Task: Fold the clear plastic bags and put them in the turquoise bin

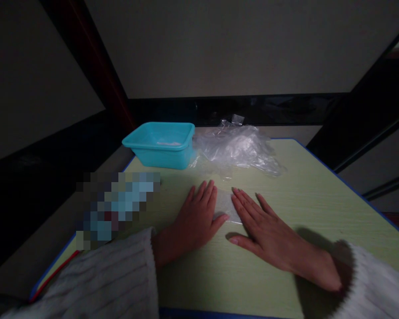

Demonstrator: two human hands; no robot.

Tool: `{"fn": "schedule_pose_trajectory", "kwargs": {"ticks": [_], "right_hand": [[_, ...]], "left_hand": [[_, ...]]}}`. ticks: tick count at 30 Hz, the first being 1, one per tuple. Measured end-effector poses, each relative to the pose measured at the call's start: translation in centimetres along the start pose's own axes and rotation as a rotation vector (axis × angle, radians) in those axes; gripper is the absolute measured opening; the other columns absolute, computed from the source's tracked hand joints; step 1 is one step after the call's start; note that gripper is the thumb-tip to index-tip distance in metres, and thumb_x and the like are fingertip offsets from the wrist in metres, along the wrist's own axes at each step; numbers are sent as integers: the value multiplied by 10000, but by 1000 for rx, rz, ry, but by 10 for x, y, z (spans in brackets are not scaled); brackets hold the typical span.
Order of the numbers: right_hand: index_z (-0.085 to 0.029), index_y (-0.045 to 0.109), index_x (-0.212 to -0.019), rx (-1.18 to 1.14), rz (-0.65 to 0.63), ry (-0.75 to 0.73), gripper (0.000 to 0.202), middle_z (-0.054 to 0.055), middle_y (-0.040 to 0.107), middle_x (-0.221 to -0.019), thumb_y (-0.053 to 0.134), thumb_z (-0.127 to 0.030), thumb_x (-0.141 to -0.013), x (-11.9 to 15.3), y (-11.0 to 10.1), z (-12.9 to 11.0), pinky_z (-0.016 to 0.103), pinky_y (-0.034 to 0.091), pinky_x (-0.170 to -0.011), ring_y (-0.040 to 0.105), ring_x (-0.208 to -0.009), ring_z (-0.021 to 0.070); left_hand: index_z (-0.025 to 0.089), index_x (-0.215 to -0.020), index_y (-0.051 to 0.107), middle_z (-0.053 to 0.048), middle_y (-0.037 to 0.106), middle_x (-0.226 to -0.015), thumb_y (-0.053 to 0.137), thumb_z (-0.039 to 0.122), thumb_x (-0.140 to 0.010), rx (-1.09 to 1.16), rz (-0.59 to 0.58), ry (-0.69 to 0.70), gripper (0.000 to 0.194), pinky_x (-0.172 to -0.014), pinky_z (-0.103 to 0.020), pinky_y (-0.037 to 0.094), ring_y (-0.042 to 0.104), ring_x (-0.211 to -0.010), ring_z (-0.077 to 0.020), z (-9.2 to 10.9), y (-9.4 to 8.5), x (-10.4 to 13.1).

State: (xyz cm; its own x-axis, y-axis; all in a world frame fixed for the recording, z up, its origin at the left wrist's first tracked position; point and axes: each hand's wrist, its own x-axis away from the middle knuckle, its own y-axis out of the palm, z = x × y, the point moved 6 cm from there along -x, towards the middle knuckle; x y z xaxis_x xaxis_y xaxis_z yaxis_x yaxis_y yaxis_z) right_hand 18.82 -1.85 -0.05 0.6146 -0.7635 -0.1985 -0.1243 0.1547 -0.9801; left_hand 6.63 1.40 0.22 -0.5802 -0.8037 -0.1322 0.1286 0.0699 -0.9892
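A small clear plastic bag point(224, 205) lies flat on the light green table, partly covered from both sides. My left hand point(199, 215) rests on its left part, palm down, fingers stretched forward and thumb reaching over the near edge. On the right part lies my right hand point(261, 226), also flat, with its fingers pointing forward and left and the thumb apart on the table. Neither hand grips the bag; both press on it from above. Its outer edges are hidden under the fingers.
At the back left stands a turquoise plastic basin point(162, 155) with something pale inside. Beside it is a heap of crumpled clear plastic bags point(239, 146). A pixelated, blurred-out bluish object lies at the left edge of the table point(319, 186), which has blue edging. A wall stands behind.
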Motion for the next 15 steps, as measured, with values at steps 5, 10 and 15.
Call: {"fn": "schedule_pose_trajectory", "kwargs": {"ticks": [5,10,15], "right_hand": [[-27,190,-1411,42,51,-15,796,248,311,-1401,273,-608,-874,1,2,0,567,290,-1007,258,-1322,319],[-38,-21,-1426,73,97,-74,788,236,327,-1403,254,-557,-900,4,4,-1,560,311,-988,277,-1317,313],[-46,-33,-1427,99,119,-88,777,233,322,-1407,246,-549,-904,5,3,0,554,327,-974,280,-1316,314]], "left_hand": [[-29,-1314,338,-249,272,-1430,362,424,-896,45,52,29,616,-1070,-510,230,199,-1349,-320,14,-7,0],[3,-1348,293,-205,244,-1455,338,456,-899,177,75,183,639,-1097,-417,234,164,-1366,-255,41,-8,5],[-15,-1338,302,-233,240,-1447,301,570,-875,181,19,130,745,-1092,-432,242,184,-1357,-286,37,1,4]]}}
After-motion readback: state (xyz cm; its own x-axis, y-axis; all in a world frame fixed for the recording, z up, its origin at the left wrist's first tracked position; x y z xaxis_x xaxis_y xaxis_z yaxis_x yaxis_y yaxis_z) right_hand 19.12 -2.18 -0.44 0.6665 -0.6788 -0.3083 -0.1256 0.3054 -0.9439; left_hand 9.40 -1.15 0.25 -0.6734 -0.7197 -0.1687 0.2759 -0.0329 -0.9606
